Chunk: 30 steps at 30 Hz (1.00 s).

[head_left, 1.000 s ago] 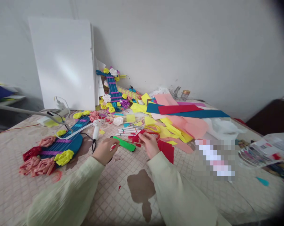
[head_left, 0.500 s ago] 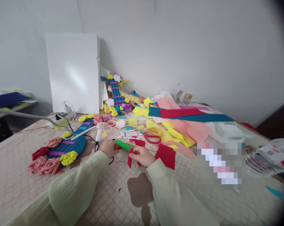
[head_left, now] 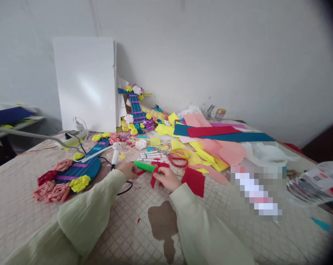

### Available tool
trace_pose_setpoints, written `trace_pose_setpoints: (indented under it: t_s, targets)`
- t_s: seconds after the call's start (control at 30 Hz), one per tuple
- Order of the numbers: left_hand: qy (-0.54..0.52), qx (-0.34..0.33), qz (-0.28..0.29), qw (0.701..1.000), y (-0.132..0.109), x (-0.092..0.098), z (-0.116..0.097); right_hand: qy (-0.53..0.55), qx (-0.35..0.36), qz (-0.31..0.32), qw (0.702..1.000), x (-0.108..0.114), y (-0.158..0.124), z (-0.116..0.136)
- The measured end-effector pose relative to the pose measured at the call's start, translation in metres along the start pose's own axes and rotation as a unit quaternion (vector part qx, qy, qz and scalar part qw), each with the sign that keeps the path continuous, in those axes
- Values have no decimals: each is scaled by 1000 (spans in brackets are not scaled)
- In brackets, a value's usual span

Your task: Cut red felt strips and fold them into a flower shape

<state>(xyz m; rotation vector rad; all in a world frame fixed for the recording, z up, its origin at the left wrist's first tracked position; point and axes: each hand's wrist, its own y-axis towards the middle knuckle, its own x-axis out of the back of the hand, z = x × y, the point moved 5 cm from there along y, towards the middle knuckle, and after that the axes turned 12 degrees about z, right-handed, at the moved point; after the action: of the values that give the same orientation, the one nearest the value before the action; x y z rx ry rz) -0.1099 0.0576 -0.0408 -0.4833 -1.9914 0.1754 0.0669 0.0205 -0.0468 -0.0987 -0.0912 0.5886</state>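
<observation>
My left hand (head_left: 129, 170) is closed round the near end of a green stick-shaped tool (head_left: 144, 167) that points right and away. My right hand (head_left: 165, 179) pinches a small piece of red paper (head_left: 154, 174) just under the tool's far end. Both hands hover low over the quilted beige table cover (head_left: 122, 221). A square red paper sheet (head_left: 194, 180) lies right of my right hand. Red-handled scissors (head_left: 177, 161) and a row of white markers (head_left: 152, 156) lie just beyond my hands.
A blue paper guitar with paper flowers (head_left: 72, 171) lies at left beside a white glue gun (head_left: 115, 152) and its cable. Loose coloured paper sheets (head_left: 218, 141) pile up at right. A white board (head_left: 86, 84) leans on the wall. A brown stain (head_left: 162, 224) marks the cover.
The view has swung slightly right and down. My right hand has drawn the red paper piece nearer, below the green tool, and my left hand has shifted right along the tool.
</observation>
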Motion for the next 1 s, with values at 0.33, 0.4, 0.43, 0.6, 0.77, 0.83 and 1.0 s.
trace_pose_setpoints:
  t_s: [0.33, 0.4, 0.43, 0.6, 0.77, 0.83, 1.0]
  targets:
    - [-15, -37, -40, 998, -54, 25, -14, 80, 36, 16, 996, 1, -1, 6]
    - [-50, -70, -79, 993, -66, 30, -24, 92, 43, 10, 995, 0, -1, 7]
    - [-97, -96, -89, 987, -70, 30, -30, 96, 47, 8, 994, 0, -2, 7]
    - [-292, -127, -24, 948, -64, 5, -52, 103, 63, 3, 993, 0, -4, 11]
    - [-295, -136, -28, 945, -51, -7, -57, 92, 67, -17, 993, 4, -5, 14]
    - [-292, -137, -31, 946, -50, -7, -56, 89, 71, -20, 993, 5, -5, 14]
    - [-309, -139, -13, 941, -48, -10, -55, 61, 83, -28, 994, 6, -6, 14]
